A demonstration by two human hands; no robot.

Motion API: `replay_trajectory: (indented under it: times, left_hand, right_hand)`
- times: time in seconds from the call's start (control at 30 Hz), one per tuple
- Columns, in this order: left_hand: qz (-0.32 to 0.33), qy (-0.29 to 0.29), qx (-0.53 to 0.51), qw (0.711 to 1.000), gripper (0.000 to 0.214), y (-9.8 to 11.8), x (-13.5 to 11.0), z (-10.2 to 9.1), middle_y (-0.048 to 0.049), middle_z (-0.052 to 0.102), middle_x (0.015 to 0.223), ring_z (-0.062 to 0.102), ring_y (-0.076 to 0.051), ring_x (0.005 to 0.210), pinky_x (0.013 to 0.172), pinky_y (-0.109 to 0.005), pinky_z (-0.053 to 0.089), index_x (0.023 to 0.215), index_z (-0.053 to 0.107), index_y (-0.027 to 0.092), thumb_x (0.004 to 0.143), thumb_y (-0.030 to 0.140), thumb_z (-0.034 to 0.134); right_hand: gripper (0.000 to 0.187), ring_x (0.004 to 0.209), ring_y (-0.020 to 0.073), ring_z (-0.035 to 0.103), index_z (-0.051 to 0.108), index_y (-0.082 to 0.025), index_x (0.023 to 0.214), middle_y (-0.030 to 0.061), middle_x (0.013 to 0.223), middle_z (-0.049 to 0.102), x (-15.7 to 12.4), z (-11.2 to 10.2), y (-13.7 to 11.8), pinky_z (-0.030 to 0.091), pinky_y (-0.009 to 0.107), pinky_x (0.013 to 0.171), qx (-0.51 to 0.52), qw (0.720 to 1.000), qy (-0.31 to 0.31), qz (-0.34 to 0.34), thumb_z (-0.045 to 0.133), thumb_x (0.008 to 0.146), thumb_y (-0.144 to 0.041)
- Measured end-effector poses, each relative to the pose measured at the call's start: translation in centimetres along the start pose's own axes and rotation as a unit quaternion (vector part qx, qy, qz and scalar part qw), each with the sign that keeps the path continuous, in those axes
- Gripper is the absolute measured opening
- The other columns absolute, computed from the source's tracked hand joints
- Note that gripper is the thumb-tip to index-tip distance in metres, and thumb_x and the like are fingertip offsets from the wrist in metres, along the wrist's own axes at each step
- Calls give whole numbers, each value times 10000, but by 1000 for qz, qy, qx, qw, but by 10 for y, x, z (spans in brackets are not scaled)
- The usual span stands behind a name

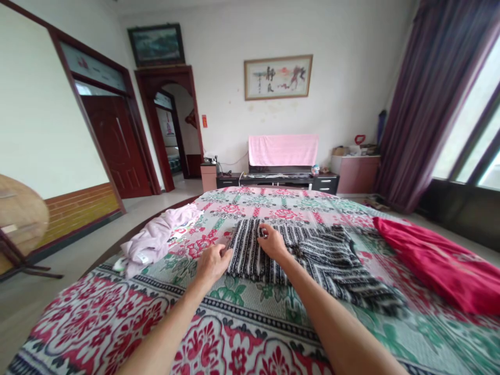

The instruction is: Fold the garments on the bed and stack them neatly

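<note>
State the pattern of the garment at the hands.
The garment has black-and-white stripes, clearest in the head view.

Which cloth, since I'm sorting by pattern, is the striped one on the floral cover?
The black-and-white garment at the left hand and right hand, lying between the pale lilac pile and the red cloth, neither of which shows stripes.

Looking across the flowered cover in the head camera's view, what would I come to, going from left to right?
Crumpled pale lilac clothing → the person's left hand → black-and-white striped garment → bright red cloth.
</note>
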State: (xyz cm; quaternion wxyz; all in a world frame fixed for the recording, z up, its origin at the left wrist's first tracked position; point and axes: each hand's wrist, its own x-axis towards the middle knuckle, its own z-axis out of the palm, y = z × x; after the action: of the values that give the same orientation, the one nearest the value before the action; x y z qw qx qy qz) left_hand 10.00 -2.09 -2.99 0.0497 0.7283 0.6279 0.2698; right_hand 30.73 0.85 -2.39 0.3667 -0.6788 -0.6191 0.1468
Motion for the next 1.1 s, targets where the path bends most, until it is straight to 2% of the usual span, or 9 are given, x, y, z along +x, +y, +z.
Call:
replay_trajectory:
  times: [0.2,0.33,0.47,0.57,0.73,0.9,1.1]
  left_hand:
    - [-4,-25,91,995,367,6,-6,4,-100,675,859,620,-206,836,677,-278,360,789,686,183,874,456,457]
    - [-11,-38,83,996,362,7,-6,3,-80,662,832,601,-194,805,643,-271,325,760,663,190,850,491,484]
    - [-14,-54,64,996,313,8,-4,1,-44,634,712,577,-175,718,602,-262,280,730,624,197,856,446,483]
    - [-5,-50,51,997,301,6,-2,3,-32,603,652,554,-166,664,585,-256,261,735,604,197,868,428,465]
    - [-2,-46,-3,999,275,2,2,6,9,515,571,478,-134,593,560,-239,240,645,534,192,837,385,492]
    - [-29,-45,-100,994,352,-4,8,-1,50,358,466,397,-113,526,530,-232,232,515,390,195,769,417,492]
    - [-45,-49,-128,989,340,-9,10,-12,52,353,451,363,-112,495,506,-238,223,504,390,204,712,458,476]
  right_hand:
    - [443,1019,221,587,583,-163,1215,135,1150,597,-15,3,-3,428,287,852,-140,990,3,-8,516,776,-169]
    - [420,1137,239,506,578,-200,1208,115,1310,498,-25,-1,-7,398,326,906,-180,981,35,-68,501,795,-192]
    - [330,1152,261,494,610,-229,1146,93,1251,554,-27,0,-8,378,418,924,-185,977,-43,-97,432,883,-319]
    - [347,1123,262,512,612,-227,1130,98,1209,574,-27,2,-6,378,435,905,-188,974,-78,-100,372,921,-363]
    - [372,1153,272,487,575,-221,1183,109,1257,542,-30,0,-7,366,446,915,-200,970,-96,-101,368,928,-395]
    - [415,1177,285,467,528,-210,1237,117,1291,520,-35,-3,-11,347,468,938,-183,973,-100,-102,391,916,-436]
    - [461,1204,289,449,485,-212,1275,128,1340,489,-38,4,-16,329,483,956,-166,976,-93,-107,405,911,-484]
